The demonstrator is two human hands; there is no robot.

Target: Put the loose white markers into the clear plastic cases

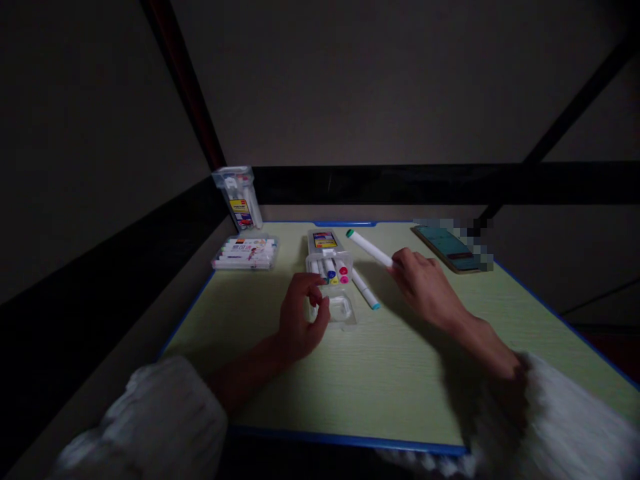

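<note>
In the head view my right hand [423, 280] is closed on the lower end of a white marker [370, 249]. This marker tilts up to the left above the table, its green end farthest from the hand. My left hand [300, 317] hovers at the near left of a clear plastic marker box [329, 248], thumb and curled index finger apart with nothing seen between them. The box lies on its side with several markers inside, their coloured ends facing me. Its clear lid [347, 313] hangs open towards me, partly behind my left hand. Another white marker [367, 291] with a teal end rests beside the box.
A flat pack of markers [245, 253] lies at the left, and an upright clear marker box [241, 200] stands behind it. At the right back lies a phone [445, 247]. The pale green table [320, 393] has a blue edge, with dark walls around it.
</note>
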